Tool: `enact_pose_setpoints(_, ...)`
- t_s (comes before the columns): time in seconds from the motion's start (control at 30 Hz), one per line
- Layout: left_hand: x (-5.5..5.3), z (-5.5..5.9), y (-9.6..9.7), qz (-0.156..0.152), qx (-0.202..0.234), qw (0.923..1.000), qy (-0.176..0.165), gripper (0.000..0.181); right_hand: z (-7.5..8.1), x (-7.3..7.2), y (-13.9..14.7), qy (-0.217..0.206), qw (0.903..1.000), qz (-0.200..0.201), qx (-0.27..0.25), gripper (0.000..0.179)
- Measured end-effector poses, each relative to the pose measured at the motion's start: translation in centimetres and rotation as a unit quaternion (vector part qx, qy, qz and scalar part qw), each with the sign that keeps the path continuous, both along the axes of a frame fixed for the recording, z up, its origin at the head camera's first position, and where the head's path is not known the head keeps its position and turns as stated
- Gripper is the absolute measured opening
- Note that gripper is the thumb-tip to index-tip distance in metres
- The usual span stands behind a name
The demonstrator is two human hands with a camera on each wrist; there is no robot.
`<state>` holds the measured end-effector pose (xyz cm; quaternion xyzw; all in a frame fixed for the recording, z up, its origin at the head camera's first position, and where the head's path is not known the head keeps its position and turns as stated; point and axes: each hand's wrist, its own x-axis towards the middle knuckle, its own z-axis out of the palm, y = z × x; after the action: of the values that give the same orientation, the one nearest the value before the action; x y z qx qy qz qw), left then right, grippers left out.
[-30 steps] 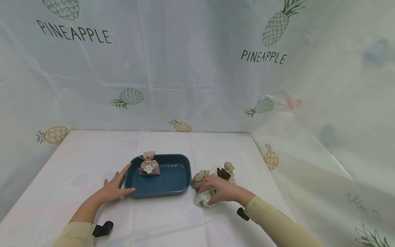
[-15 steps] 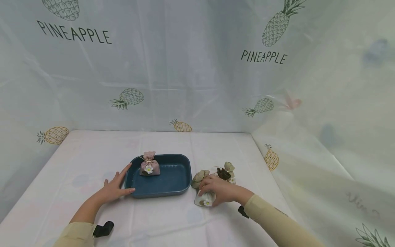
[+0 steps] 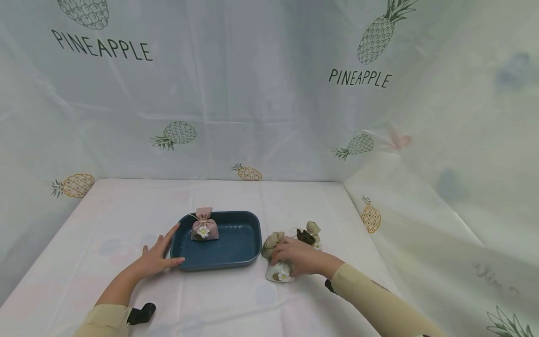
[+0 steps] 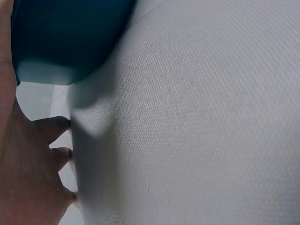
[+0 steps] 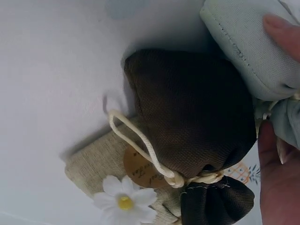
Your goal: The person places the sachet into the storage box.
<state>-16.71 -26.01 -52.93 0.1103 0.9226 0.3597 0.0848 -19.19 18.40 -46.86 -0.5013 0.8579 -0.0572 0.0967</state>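
In the head view my left hand (image 3: 153,260) spreads over the left end of a blue rectangular tray (image 3: 236,245), fingers straight along its side and thumb at the near rim. A pink drawstring sachet (image 3: 204,230) with a white flower sits inside that tray. Right of it, my right hand (image 3: 301,257) grips a pale mint sachet (image 3: 276,271); the right wrist view has the thumb pressed on its cloth, fingers near its tied neck. Close by, a dark brown sachet (image 5: 192,103) leans on a beige linen sachet (image 5: 93,164) with a flower and round tag.
Another beige sachet (image 3: 273,242) lies between the tray and my right hand. A white cloth (image 3: 210,304) covers the table. Pineapple-printed sheets (image 3: 269,93) hang behind and at both sides.
My right hand's fingers have shifted slightly on the mint sachet, with the flower now showing beside them. The left hand, tray and pink sachet stay as they were.
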Motion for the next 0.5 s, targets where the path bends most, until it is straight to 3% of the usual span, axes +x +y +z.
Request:
enact_pose_setpoints(0.23, 0.1, 0.3, 0.1, 0.002, 0.001, 1.0000, -0.002, 0.104, 0.3, -0.2, -0.5, 0.047, 0.9986, 0.019, 0.016, 0.047)
enact_pose_setpoints(0.5, 0.0, 0.0, 0.0, 0.003, -0.005, 1.0000, 0.000, 0.104, 1.5, -0.5, -0.9, 0.046, 0.9989, 0.002, 0.009, 0.047)
